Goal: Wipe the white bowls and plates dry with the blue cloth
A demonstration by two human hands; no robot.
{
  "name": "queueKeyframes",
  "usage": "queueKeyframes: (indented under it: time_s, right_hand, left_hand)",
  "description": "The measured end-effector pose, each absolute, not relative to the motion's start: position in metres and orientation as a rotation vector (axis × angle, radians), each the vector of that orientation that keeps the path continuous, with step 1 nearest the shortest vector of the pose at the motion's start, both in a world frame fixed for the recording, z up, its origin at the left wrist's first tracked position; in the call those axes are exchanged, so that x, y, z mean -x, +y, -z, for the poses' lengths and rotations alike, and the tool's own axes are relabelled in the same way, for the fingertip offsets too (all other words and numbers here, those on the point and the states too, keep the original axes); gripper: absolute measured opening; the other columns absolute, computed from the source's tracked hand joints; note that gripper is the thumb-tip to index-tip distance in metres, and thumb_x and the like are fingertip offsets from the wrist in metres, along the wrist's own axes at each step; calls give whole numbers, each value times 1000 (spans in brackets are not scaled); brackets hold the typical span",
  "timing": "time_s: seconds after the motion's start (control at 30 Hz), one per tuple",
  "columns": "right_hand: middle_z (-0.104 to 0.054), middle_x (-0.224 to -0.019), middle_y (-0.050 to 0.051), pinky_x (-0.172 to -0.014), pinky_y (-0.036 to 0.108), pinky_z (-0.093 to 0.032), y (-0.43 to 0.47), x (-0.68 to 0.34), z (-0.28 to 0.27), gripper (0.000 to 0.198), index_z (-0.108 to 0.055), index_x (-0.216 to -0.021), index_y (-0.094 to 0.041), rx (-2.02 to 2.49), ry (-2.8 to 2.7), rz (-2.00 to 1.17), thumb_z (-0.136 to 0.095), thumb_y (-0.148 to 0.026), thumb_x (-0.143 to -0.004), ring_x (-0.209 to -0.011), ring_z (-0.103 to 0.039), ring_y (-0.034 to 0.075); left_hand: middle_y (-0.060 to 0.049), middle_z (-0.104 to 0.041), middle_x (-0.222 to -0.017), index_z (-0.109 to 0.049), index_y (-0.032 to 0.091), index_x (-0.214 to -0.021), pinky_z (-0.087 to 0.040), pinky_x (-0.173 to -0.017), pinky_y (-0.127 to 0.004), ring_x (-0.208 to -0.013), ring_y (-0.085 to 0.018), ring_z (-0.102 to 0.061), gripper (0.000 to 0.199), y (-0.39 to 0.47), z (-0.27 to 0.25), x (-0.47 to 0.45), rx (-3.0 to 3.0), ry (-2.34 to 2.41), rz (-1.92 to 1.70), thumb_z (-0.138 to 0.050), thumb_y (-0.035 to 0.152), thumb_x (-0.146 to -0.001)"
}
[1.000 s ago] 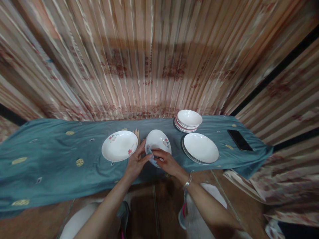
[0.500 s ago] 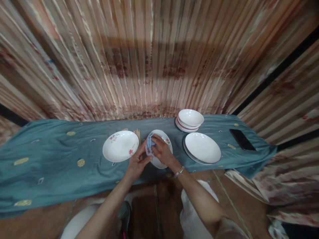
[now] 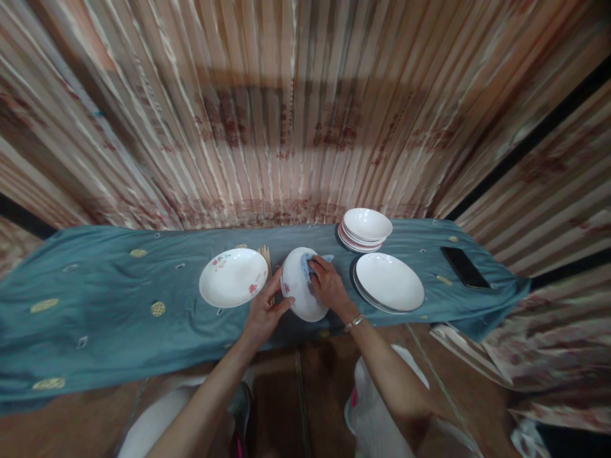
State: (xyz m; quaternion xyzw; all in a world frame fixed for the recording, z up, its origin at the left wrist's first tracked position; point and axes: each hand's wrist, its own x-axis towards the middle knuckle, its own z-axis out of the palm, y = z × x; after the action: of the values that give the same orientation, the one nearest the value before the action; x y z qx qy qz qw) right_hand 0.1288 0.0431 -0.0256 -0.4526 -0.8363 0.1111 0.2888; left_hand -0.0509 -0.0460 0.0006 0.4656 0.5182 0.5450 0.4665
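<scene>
My left hand (image 3: 267, 305) grips the left edge of a white bowl (image 3: 293, 280) with a small red flower. The bowl looks tilted over a white plate (image 3: 309, 313) on the table, and I cannot make out clearly where one ends and the other begins. My right hand (image 3: 328, 284) is closed on a light blue cloth (image 3: 307, 262), pressing it against the white dish surface. Left of my hands lies an oval white plate (image 3: 233, 280) with red flowers. Wooden chopsticks (image 3: 265, 254) lie between that plate and the bowl, partly hidden by my left hand.
A stack of white bowls (image 3: 366, 226) stands at the back right. In front of it is a stack of oval white plates (image 3: 390, 283). Further right lies a black phone (image 3: 464, 267). A teal cloth (image 3: 119, 286) covers the table, and a pleated curtain (image 3: 286, 127) hangs behind.
My right hand has moved a little right with the blue cloth, whose end now sticks out to the right. My left hand has stayed nearly in place on the bowl.
</scene>
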Motion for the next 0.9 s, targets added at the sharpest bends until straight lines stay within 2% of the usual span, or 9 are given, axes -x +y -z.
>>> queueKeyframes:
  time_s: [0.2,0.4,0.53,0.67,0.77,0.83,0.9]
  right_hand:
    - [-59,-129,22,-106,46,-44,23,-137,28,31,-61,-117,-8,1388,-2345,-225,-49,-6,-88,-123,-54,28]
    - [-68,-108,17,-97,41,-50,-2,-143,21,18,-64,-103,-12,1456,-2457,-268,-55,-9,-86,-106,-63,26]
    - [-69,-109,15,-94,38,-50,-17,-148,9,19,-64,-106,-13,1401,-2473,-435,-55,-16,-90,-106,-65,24]
    - [-72,-104,9,-88,33,-50,-31,-148,-8,22,-66,-106,-17,1266,-2406,-761,-49,-28,-97,-99,-67,22]
    - [-71,-108,8,-87,33,-50,-41,-142,-19,28,-64,-111,-17,1152,-2387,-863,-62,-36,-91,-101,-66,23]
    - [-68,-113,11,-91,36,-49,-46,-136,-22,35,-62,-115,-14,1143,-2437,-756,-70,-28,-85,-105,-63,26]
    - [-67,-113,13,-96,38,-47,-49,-132,-22,32,-61,-114,-11,1162,-2514,-586,-67,-16,-84,-108,-61,27]
  left_hand:
    - [-8,-70,-121,-58,21,-134,-36,-110,-45,-120,-28,-58,73,-46,-2,50,-1165,1300,-1342,-77,37,-65]
    - [-8,-73,-110,-53,18,-138,-43,-103,-43,-110,-27,-63,80,-44,0,49,-1150,1319,-1346,-77,39,-65]
    - [-10,-73,-112,-51,17,-140,-47,-98,-43,-106,-28,-65,83,-43,0,48,-1153,1324,-1335,-77,40,-65]
    - [-9,-72,-114,-54,18,-137,-48,-97,-43,-107,-28,-64,80,-44,-5,46,-1135,1316,-1347,-78,39,-64]
    - [-7,-73,-109,-58,20,-133,-49,-95,-42,-104,-28,-65,75,-45,-10,44,-1108,1298,-1358,-78,38,-63]
    - [-7,-74,-106,-59,20,-132,-50,-92,-41,-102,-27,-66,75,-46,-12,43,-1083,1281,-1358,-79,37,-63]
    - [-7,-74,-104,-57,20,-134,-52,-89,-39,-100,-27,-67,77,-46,-12,41,-1057,1269,-1361,-80,36,-62]
